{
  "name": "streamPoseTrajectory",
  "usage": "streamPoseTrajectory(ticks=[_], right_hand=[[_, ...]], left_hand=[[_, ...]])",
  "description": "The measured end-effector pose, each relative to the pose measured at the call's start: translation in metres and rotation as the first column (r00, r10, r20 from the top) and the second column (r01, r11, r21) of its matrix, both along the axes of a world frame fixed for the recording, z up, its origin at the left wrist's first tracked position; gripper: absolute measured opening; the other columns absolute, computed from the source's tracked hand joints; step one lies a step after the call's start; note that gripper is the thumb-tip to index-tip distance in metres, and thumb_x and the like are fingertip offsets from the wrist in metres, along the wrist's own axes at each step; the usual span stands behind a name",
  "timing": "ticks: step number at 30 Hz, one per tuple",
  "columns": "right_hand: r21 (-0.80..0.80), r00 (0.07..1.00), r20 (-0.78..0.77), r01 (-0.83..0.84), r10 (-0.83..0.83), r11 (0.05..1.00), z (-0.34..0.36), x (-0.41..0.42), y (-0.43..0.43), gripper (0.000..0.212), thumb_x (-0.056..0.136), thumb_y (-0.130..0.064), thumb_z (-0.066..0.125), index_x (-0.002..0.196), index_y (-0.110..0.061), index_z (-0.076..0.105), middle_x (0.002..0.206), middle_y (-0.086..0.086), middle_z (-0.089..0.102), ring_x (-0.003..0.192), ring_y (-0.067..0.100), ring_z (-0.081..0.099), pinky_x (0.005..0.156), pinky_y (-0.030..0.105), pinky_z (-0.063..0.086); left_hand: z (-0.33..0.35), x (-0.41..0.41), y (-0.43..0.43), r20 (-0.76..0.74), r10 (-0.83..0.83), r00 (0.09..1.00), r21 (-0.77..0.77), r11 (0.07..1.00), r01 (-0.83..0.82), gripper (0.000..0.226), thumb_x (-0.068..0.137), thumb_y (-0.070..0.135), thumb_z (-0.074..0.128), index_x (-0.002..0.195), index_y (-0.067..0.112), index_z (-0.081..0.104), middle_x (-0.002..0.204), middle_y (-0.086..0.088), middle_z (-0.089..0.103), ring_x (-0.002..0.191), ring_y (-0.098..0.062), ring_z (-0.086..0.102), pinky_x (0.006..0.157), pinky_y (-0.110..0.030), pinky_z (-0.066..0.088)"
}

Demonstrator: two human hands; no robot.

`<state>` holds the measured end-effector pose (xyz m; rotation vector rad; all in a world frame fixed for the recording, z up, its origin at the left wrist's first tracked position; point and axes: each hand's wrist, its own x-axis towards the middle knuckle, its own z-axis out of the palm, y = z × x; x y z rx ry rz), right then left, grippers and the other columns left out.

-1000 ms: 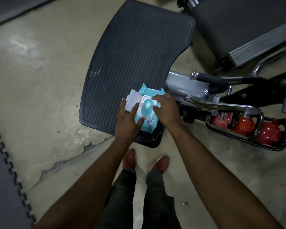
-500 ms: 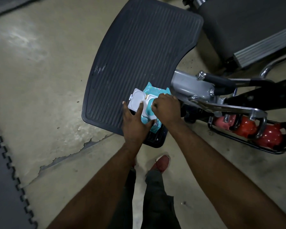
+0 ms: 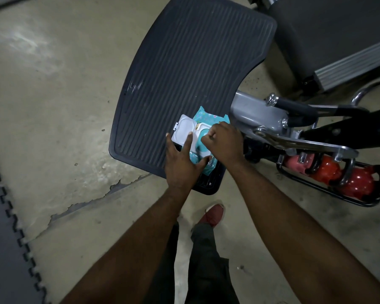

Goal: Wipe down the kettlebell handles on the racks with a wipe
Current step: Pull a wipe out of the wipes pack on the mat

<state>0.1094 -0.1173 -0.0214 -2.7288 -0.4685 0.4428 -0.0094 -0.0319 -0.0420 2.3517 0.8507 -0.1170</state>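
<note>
A teal wipe pack (image 3: 208, 116) lies on a black ribbed platform (image 3: 184, 62), its white lid (image 3: 183, 127) flipped open to the left. My left hand (image 3: 181, 163) presses on the pack with straight fingers, one fingertip on the lid and the thumb across the pack's near end. My right hand (image 3: 223, 140) has its fingers curled and pinches into the pack's opening; the wipe under the fingertips is mostly hidden. Red kettlebells (image 3: 358, 183) and a pink one (image 3: 294, 166) sit in a low black rack (image 3: 316, 187) to the right, apart from both hands.
A grey and black machine frame with a chrome lever (image 3: 294, 141) stands just right of the pack, above the rack. A treadmill deck (image 3: 338, 40) fills the top right. Interlocking floor mats (image 3: 0, 238) edge the left. My legs and red shoe (image 3: 213, 213) are below.
My right hand's fingers have curled tighter into the pack's opening. The left hand has slid a little along the pack toward the lid. The pack stays on the platform.
</note>
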Motion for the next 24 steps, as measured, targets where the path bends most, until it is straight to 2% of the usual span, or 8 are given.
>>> streamPoseTrajectory(ticks=[3,6,8,11,14,17,21,24], right_hand=[[0.176,0.989,-0.079,0.134,-0.122,0.975,-0.002,-0.002,-0.012,0.010,0.075,-0.028,0.066,0.076,-0.019,0.071,0.083,-0.003,0.067,0.079,0.018,0.063,0.069,0.027,0.043],[0.223,0.999,-0.041,0.036,-0.027,0.974,-0.001,-0.002,-0.022,0.021,0.080,-0.029,0.072,0.097,-0.018,0.077,0.100,0.001,0.070,0.092,0.019,0.065,0.081,0.031,0.049],[0.162,0.996,-0.020,-0.086,0.090,0.983,0.000,0.000,-0.022,0.028,0.082,-0.033,0.073,0.105,-0.017,0.077,0.106,0.003,0.070,0.097,0.021,0.064,0.088,0.036,0.049],[-0.005,0.979,0.041,-0.199,0.199,0.980,-0.001,0.004,-0.015,0.021,0.088,-0.035,0.065,0.099,-0.022,0.078,0.100,0.000,0.069,0.097,0.022,0.061,0.087,0.037,0.043],[-0.125,0.966,0.086,-0.233,0.244,0.965,0.001,0.004,-0.005,0.023,0.087,-0.030,0.056,0.089,-0.022,0.077,0.091,-0.002,0.067,0.091,0.022,0.061,0.083,0.036,0.041],[-0.155,0.967,0.054,-0.238,0.249,0.959,0.003,0.005,0.001,0.019,0.081,-0.027,0.055,0.081,-0.019,0.072,0.086,-0.001,0.065,0.085,0.021,0.062,0.078,0.035,0.044],[-0.007,0.992,-0.059,-0.112,0.111,0.994,0.004,0.009,-0.001,0.012,0.073,-0.029,0.061,0.072,-0.019,0.067,0.080,-0.004,0.064,0.076,0.015,0.060,0.068,0.031,0.050],[0.201,0.995,-0.102,0.007,0.014,0.980,0.002,0.013,-0.011,0.010,0.074,-0.026,0.063,0.073,-0.019,0.070,0.076,-0.009,0.063,0.074,0.010,0.061,0.070,0.032,0.053]], left_hand=[[-0.001,-0.001,-0.001,0.007,0.004,1.000,0.013,1.000,-0.004,0.090,0.075,0.067,0.068,0.151,0.038,0.032,0.162,-0.019,0.008,0.145,-0.036,0.027,0.105,-0.045,0.042],[0.001,-0.002,-0.003,0.005,-0.003,1.000,0.021,1.000,0.003,0.090,0.077,0.067,0.067,0.152,0.035,0.031,0.162,-0.019,0.012,0.144,-0.035,0.029,0.106,-0.043,0.040],[0.001,-0.002,-0.004,0.010,-0.004,1.000,0.026,1.000,0.004,0.090,0.078,0.066,0.067,0.153,0.032,0.031,0.161,-0.018,0.016,0.142,-0.034,0.032,0.106,-0.042,0.041],[-0.002,-0.001,-0.005,0.015,0.013,1.000,0.026,1.000,-0.013,0.089,0.077,0.066,0.068,0.152,0.033,0.033,0.158,-0.017,0.023,0.140,-0.033,0.037,0.104,-0.043,0.044],[-0.006,0.000,-0.005,-0.014,0.015,1.000,0.007,1.000,-0.015,0.090,0.077,0.068,0.067,0.153,0.036,0.030,0.156,-0.017,0.026,0.136,-0.033,0.041,0.101,-0.044,0.047],[-0.007,0.000,-0.006,-0.020,0.013,1.000,0.011,1.000,-0.012,0.091,0.077,0.068,0.066,0.153,0.036,0.028,0.153,-0.016,0.030,0.131,-0.032,0.046,0.097,-0.044,0.049],[-0.006,0.000,-0.008,-0.024,0.008,1.000,0.007,1.000,-0.008,0.089,0.079,0.066,0.066,0.153,0.035,0.027,0.145,-0.013,0.042,0.123,-0.032,0.052,0.091,-0.045,0.050],[-0.008,0.000,-0.007,-0.036,-0.010,0.999,0.015,1.000,0.011,0.091,0.077,0.068,0.064,0.153,0.034,0.025,0.140,-0.012,0.050,0.123,-0.032,0.053,0.090,-0.045,0.050]])
